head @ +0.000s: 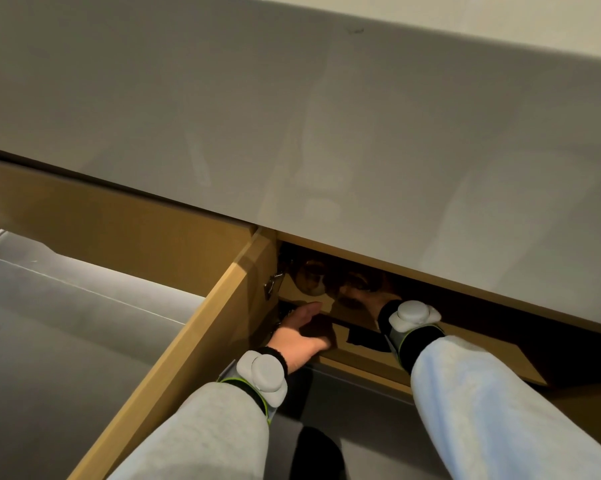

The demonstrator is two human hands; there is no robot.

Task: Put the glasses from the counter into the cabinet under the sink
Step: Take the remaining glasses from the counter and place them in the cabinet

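Both hands reach into the open cabinet under the grey tabletop.

Head view: the left hand (301,332) lies flat and open on the cabinet floor (333,294) beside the wooden door (202,327). The right hand (370,299) grips a glass (356,284); another glass (311,279) stands just left, farther inside.

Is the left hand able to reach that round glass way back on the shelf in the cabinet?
Probably yes. The cabinet door stands open, and the left hand is already inside with its fingers open. The glass sits just beyond it on the shelf, with nothing visible between them, though it is dim there.
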